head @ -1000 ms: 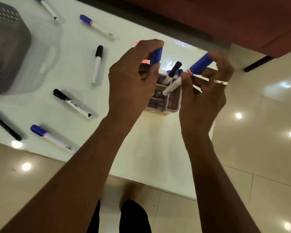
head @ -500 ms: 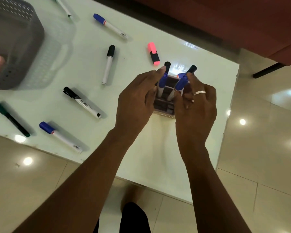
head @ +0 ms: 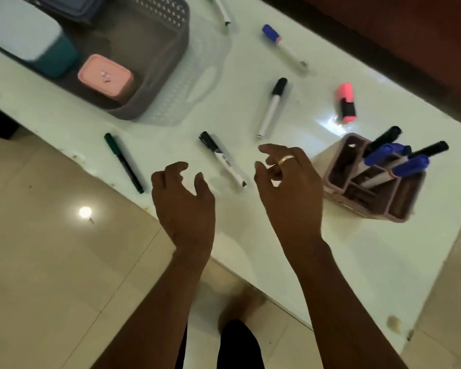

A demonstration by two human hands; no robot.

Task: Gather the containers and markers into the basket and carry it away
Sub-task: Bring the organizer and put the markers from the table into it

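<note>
Head view. Both hands are hovering empty above the near edge of the white desk (head: 357, 262), between one pick-up and the next. The left hand (head: 183, 206) is curling its fingers (head: 171, 169) loosely apart, gripping nothing; the right hand (head: 288, 190), wearing a ring, is likewise spreading its fingers (head: 270, 150) half open and holding nothing.

The step in hand appears to be the collecting of loose markers. Lying directly between the two hands is a black-capped marker (head: 222, 161), the likeliest next target; taking it calls for a pinch along its barrel, then a carry to the pen holder (head: 367, 193) on the right or to the basket (head: 157, 57) at upper left. Also waiting on the desk are a green pen (head: 124, 163), a second black-capped marker (head: 272, 107), a blue-capped marker (head: 284, 46), a pink highlighter (head: 346, 102) and a marker partly cut off at the top edge (head: 222, 12).

Containers: the pen holder is standing upright, well apart from the basket, with two blue-capped (head: 389, 158) and two black-capped markers leaning in its compartments. The grey perforated basket is holding a pink box (head: 105, 77) and a teal container with a white lid (head: 30, 41); a further dark item behind them is blurred.

The task is judged partly done: holder and loose markers are remaining outside the basket.
</note>
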